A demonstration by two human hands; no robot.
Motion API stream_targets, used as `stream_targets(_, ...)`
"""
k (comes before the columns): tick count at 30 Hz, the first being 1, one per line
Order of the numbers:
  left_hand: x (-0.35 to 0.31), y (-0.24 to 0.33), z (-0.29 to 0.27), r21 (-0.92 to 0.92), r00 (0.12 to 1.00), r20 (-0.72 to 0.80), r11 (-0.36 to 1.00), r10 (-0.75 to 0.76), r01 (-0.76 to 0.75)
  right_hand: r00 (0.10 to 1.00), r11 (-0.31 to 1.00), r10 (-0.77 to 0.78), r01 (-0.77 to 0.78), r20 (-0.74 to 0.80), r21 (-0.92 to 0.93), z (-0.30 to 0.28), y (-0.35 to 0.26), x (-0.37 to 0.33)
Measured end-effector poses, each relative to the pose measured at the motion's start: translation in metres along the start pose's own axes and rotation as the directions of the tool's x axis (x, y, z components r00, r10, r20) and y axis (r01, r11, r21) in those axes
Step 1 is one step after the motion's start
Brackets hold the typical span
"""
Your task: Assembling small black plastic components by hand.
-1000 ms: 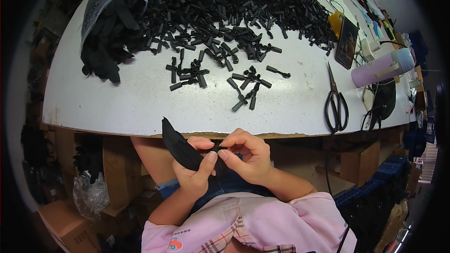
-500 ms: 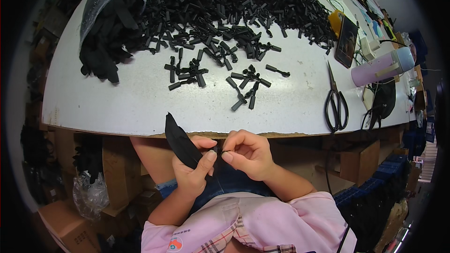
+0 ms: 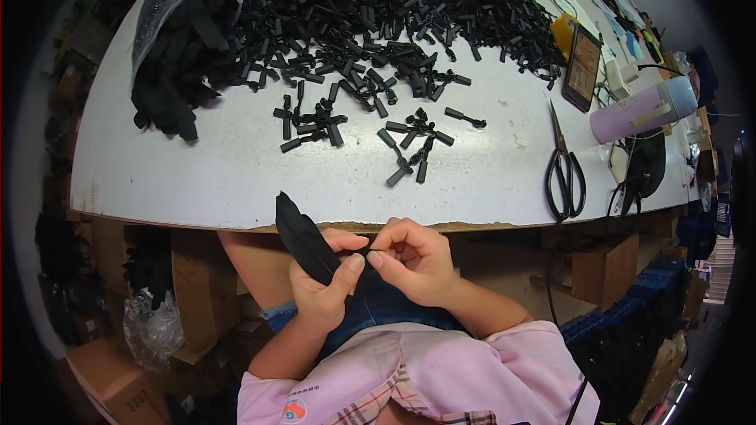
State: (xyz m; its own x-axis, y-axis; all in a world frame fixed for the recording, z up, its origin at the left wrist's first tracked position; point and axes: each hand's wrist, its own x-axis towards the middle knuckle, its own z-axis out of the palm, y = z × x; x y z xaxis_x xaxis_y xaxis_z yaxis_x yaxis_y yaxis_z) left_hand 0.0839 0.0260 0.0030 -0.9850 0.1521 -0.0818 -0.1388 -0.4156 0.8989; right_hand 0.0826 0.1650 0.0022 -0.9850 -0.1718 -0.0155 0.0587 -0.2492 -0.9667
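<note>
Over my lap, just below the table's front edge, my left hand (image 3: 329, 271) is closed round a long black fabric strip (image 3: 303, 240), whose free end points up and to the left. Between that hand's thumb and index finger is a small dark part, mostly covered by the fingertips. My right hand (image 3: 415, 261) pinches at the same spot, its thumb and index finger almost touching the left thumb. What it grips is too small and hidden to make out. Nearest on the table lie several loose black zipper pulls (image 3: 413, 138) and another small cluster of zipper pulls (image 3: 315, 124).
A large heap of black zipper pulls (image 3: 386, 0) covers the table's far side. At far left, a clear plastic bag (image 3: 150, 27) spills black fabric strips (image 3: 177, 71). Black scissors (image 3: 562, 173), a phone (image 3: 581, 69) and a lilac bottle (image 3: 634, 116) lie on the right.
My right hand has shifted slightly left, bringing its fingertips against those of my left hand. The fabric strip stays in my left hand, nearly unmoved.
</note>
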Motion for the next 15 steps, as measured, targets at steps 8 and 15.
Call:
stream_targets(8,-0.001,0.001,-0.006,0.183,0.995,0.056,0.979,0.084,-0.093,0.981,0.987,-0.025,0.055,0.194,-0.151,-0.01,-0.001,0.001)
stream_targets(15,-0.003,0.015,-0.001,0.027,0.994,0.025,0.994,-0.103,0.103,0.9,0.85,-0.387,0.432,0.199,-0.303,-0.007,0.005,0.003)
